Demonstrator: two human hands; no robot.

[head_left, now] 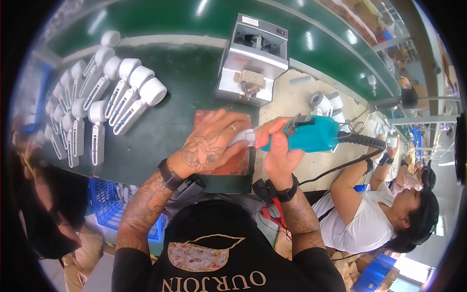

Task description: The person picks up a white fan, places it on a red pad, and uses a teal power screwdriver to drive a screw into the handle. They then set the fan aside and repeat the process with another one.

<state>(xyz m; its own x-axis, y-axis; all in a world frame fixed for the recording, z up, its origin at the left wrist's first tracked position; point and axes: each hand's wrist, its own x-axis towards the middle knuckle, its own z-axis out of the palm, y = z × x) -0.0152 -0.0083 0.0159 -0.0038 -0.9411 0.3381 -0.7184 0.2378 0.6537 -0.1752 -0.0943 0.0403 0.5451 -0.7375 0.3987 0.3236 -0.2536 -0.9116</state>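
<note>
The right hand (279,151) clasps a teal tool (315,134), while the white part (244,137) pinched by the left hand (206,141) could slip if held loosely.

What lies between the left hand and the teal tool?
In the head view: a white part held by the left hand, then fingers of the right hand gripping the teal tool.

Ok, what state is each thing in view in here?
Left hand: closed on the white workpiece
White workpiece: held, mostly hidden
Right hand: gripping the teal corded screwdriver
Teal corded screwdriver: held; running or not, can't tell
Silver screw feeder: red readout lit
White round-headed units: lying grouped
Red mat: partly covered
</note>
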